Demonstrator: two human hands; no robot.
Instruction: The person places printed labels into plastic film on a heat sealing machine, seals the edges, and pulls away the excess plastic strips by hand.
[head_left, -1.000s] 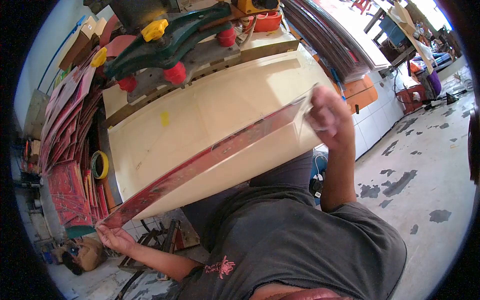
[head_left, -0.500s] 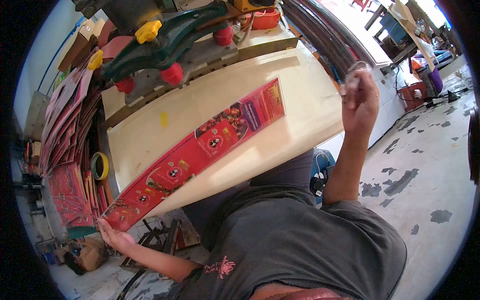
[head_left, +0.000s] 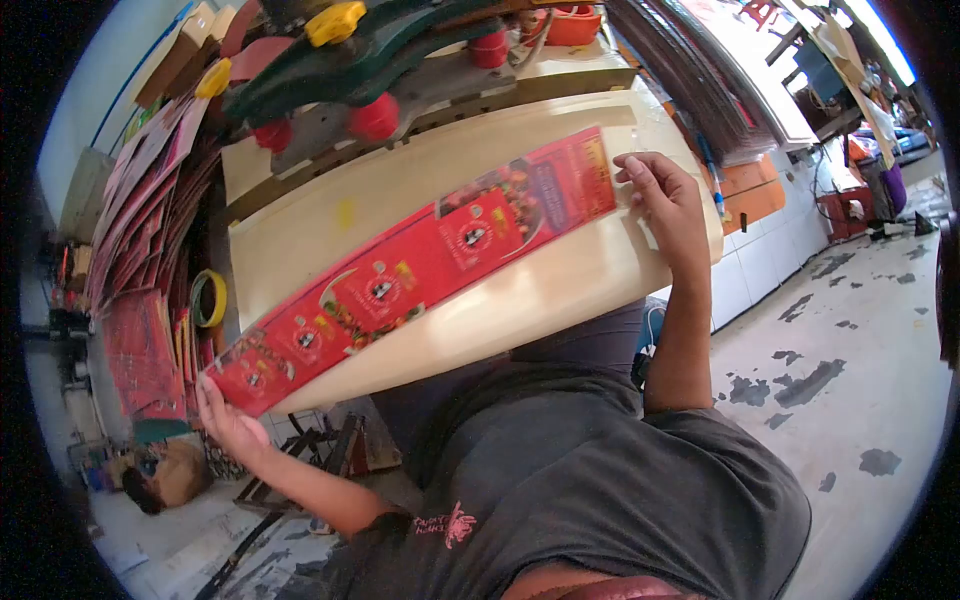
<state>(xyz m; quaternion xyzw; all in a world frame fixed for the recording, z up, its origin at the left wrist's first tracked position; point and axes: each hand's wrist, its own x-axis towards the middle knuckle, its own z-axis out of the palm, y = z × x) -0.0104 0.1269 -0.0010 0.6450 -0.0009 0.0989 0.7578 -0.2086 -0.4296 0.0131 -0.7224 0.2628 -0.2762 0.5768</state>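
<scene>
A long red printed strip (head_left: 380, 285) with round pictures lies slanting over the cream-coloured work board (head_left: 480, 350). My left hand (head_left: 232, 418) holds its lower left end, with the thumb and fingers at the edge. Near the strip's upper right end is my right hand (head_left: 660, 190), its thumb and index finger brought close together; a small clear piece seems to be between or beside the fingertips, too faint to make out. A slight gap shows between this hand and the strip.
Beyond the board stands a dark green machine frame (head_left: 400, 60) with red knobs. Red printed sheets (head_left: 140, 220) and a yellow tape roll (head_left: 208, 298) are at the left. Stacked long sheets (head_left: 700, 80) lie at the upper right.
The strip, first seen nearly edge-on, now shows its printed face. My right hand left its right end, swung out to the right, and has come back beside it. The view has shifted slightly.
</scene>
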